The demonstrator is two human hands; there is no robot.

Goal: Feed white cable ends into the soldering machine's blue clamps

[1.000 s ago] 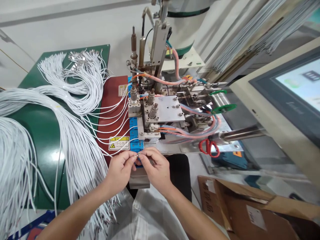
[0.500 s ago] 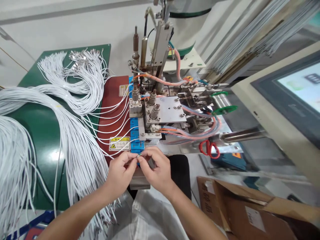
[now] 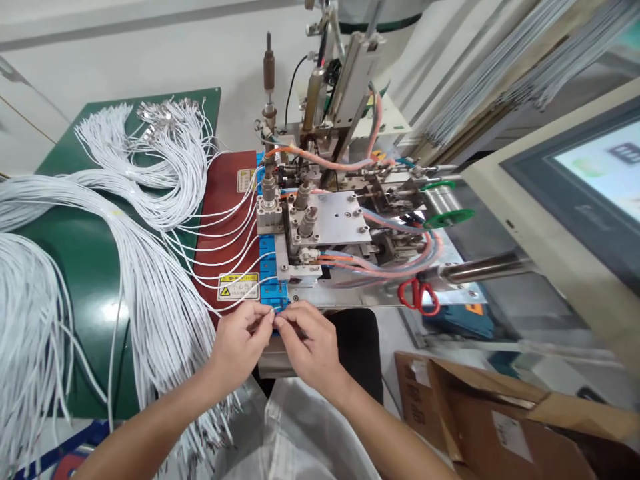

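At the front end of the blue fixture blocks (image 3: pixel 274 293), both of my hands meet in close pinches. My left hand (image 3: pixel 243 339) has thumb and forefinger closed on a white cable (image 3: pixel 220 310) near its end. Fingertips of my right hand (image 3: pixel 311 341) close on the same cable's tip, which they mostly hide. Other white cables (image 3: pixel 240 248) run across the red-brown plate (image 3: pixel 213 227) into the blue blocks behind my hands.
Behind the blocks stands a metal machine (image 3: pixel 330 220) with hoses and a green wire spool (image 3: pixel 447 205). Red-handled scissors (image 3: pixel 419 297) lie at its right edge. Cable bundles (image 3: pixel 150 267) cover the green table (image 3: pixel 95 360). A screen (image 3: pixel 590 173) and a cardboard box (image 3: pixel 480 407) are on the right.
The machine's slanted upright unit has shifted to the right and tilted more. My hands stay almost in place, pinching slightly closer to the blue block.
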